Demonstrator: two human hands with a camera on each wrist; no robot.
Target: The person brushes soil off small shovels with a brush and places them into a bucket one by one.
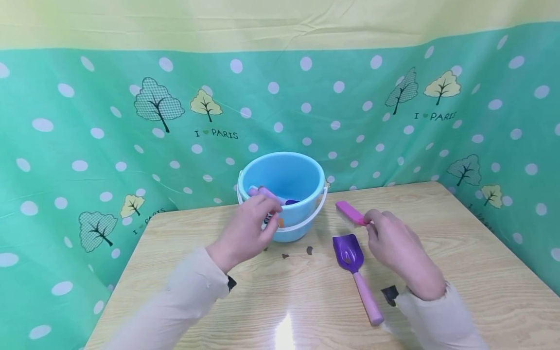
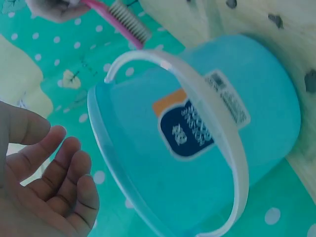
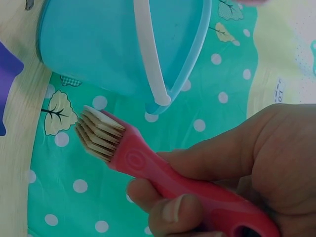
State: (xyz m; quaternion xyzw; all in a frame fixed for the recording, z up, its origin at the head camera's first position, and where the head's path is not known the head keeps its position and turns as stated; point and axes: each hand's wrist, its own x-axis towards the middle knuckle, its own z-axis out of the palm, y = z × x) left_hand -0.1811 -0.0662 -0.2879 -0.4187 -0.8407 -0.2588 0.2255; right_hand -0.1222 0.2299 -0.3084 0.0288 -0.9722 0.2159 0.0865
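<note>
My right hand (image 1: pixel 395 245) grips the handle of a small pink brush (image 1: pixel 350 213), its pale bristles pointing away from the hand in the right wrist view. Raised over the near left rim of a light blue bucket (image 1: pixel 302 210), my left hand (image 1: pixel 247 227) holds nothing, fingers loosely bent in the left wrist view. Inside the bucket lean pink handles (image 1: pixel 268 194), with a bit of something purple (image 1: pixel 291 201) beside them. Between the right hand and the bucket lies a purple scoop (image 1: pixel 352 257) with a pink handle, a dark fragment in its blade.
The bucket's white handle (image 1: pixel 312 217) hangs down its front. Several dark fragments (image 1: pixel 309 250) lie on the wooden table (image 1: pixel 245 311) before the bucket. A green dotted cloth (image 1: pixel 280 107) with tree prints hangs behind and at both sides.
</note>
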